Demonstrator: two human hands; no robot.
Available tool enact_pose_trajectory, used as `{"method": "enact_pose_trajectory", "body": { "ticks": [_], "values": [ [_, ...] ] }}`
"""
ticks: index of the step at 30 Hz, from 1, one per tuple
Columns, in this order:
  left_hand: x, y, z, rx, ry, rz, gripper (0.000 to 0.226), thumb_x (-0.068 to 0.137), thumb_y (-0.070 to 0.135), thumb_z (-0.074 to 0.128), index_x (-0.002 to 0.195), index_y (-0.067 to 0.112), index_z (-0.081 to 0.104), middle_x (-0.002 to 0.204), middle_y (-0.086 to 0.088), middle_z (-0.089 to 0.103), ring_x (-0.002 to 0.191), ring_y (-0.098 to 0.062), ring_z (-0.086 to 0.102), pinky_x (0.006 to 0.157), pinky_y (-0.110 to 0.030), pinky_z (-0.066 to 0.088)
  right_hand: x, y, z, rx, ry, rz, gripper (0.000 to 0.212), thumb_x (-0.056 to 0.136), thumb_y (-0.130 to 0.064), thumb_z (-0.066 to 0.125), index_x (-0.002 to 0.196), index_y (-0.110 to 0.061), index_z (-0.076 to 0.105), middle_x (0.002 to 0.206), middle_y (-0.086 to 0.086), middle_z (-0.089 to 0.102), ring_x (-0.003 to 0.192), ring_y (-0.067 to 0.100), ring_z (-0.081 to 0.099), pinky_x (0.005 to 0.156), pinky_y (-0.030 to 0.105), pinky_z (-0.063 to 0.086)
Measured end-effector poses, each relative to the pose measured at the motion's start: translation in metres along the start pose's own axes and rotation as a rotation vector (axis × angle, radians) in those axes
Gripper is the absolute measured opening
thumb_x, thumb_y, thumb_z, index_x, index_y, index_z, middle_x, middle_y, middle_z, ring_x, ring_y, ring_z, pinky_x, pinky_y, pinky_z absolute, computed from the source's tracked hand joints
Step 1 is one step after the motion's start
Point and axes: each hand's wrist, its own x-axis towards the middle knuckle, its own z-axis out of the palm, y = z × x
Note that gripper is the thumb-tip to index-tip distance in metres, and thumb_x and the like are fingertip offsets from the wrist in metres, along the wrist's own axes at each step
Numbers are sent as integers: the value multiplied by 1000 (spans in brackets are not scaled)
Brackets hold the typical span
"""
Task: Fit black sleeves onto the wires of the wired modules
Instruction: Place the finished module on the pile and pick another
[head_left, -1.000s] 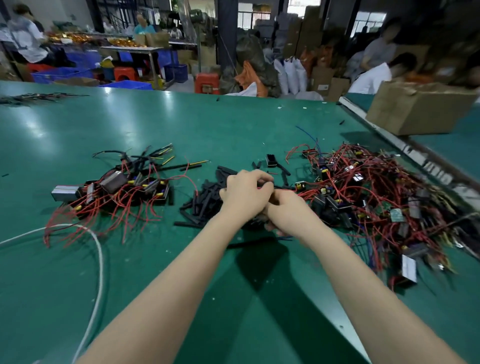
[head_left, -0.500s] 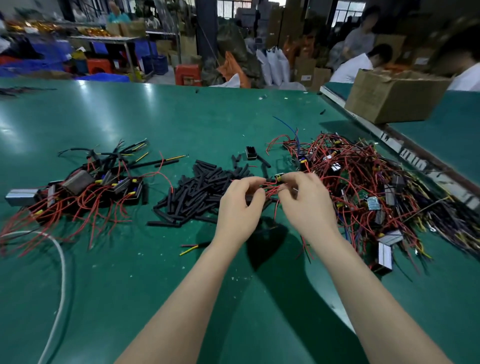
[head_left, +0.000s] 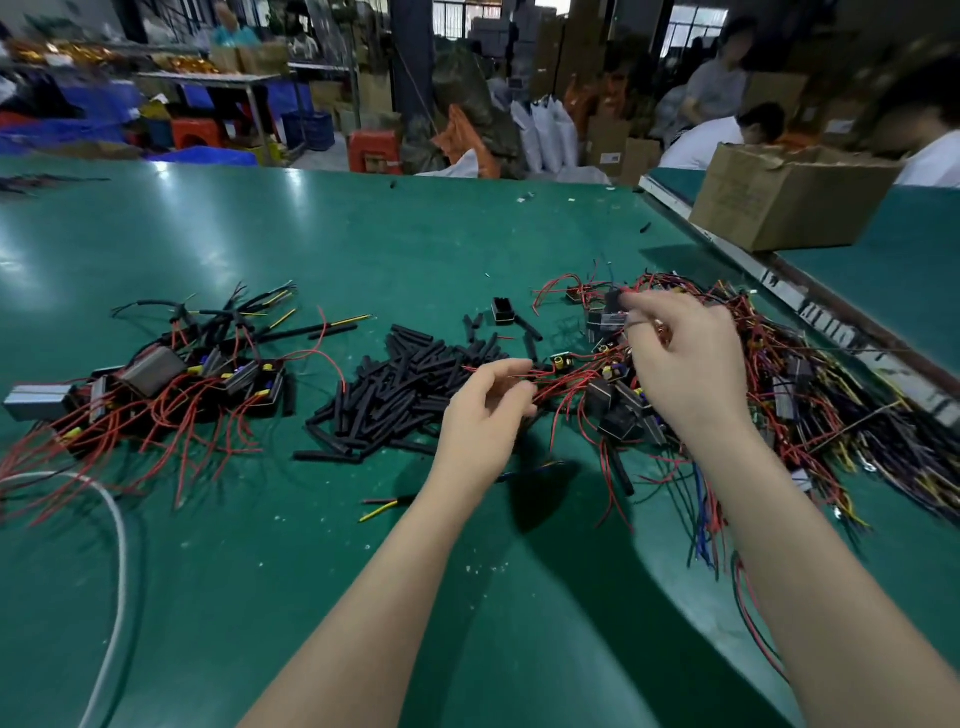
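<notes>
Print on cardboard box (head_left: 779, 202) seemingly illegible.

Factory floor: green worktables (head_left: 363, 234), stacked cartons (head_left: 784, 195).

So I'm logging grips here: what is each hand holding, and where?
Left hand pinches red wires near their free ends; right hand grips a black module by its body.

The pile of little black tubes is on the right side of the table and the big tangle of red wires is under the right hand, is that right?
Not quite. The head view shows the pile of black tubes in the middle of the green table, just left of the left hand. The big tangle of red wires does lie under the right hand.
</notes>
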Motion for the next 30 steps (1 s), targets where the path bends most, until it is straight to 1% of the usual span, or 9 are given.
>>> {"method": "enact_pose_trajectory", "body": {
  "ticks": [5,10,13,16,18,21,23,25,30],
  "values": [
    [4,5,2,-635,-115,-432,21,98,26,48,115,17,54,107,-11,68,79,-20,71,65,-23,55,-46,7,-4,160,-262,-164,23,91,-8,59,108,-15,73,104,-5,71,94,-1,57,89,16,40],
    [2,3,14,-616,-229,-522,26,98,29,48,119,16,52,118,-11,61,80,-16,71,57,-25,55,-68,15,-4,298,-481,-79,27,91,-9,60,105,-27,73,93,-13,73,78,2,64,76,18,49],
    [3,0,15,-582,-214,-549,22,96,29,52,116,19,55,105,-4,67,68,-10,67,54,-23,48,-67,14,1,291,-628,-91,30,92,-13,57,102,-37,71,83,-1,75,55,19,49,57,32,45],
    [11,4,18,-612,-195,-600,21,96,27,51,115,18,55,90,-3,70,60,-9,62,55,-21,46,-61,16,4,314,-651,-82,28,92,-14,56,101,-35,72,78,5,73,50,19,39,51,29,38],
    [24,12,23,-497,-206,-598,20,97,24,50,114,15,53,86,-5,67,63,-13,61,58,-23,46,-58,17,6,356,-633,-84,30,92,-12,56,97,-37,71,75,-3,73,46,7,36,49,23,35],
    [52,24,31,150,-281,-438,7,93,19,52,95,14,57,79,-6,60,64,-21,55,63,-26,43,-57,22,12,401,-564,-66,30,92,-9,55,95,-34,71,80,-14,72,57,0,54,61,16,44],
    [72,31,35,542,-284,-278,15,87,16,51,84,9,63,76,-10,58,67,-21,50,66,-29,40,-59,30,16,370,-498,-101,26,88,-11,56,103,-26,72,81,-20,68,72,5,62,73,22,49],
    [91,36,40,766,-255,-200,21,84,18,50,81,4,66,76,-15,61,69,-24,51,65,-28,41,-60,35,19,312,-477,-167,34,84,-22,54,112,-38,64,80,-21,65,63,14,60,67,27,48],
    [127,22,54,817,-168,-240,26,89,17,47,76,-3,56,87,-36,54,80,-45,52,67,-37,45,-62,52,33,321,-423,-84,44,94,-30,50,131,-49,36,80,-14,62,65,9,57,64,37,45]
  ]
}}
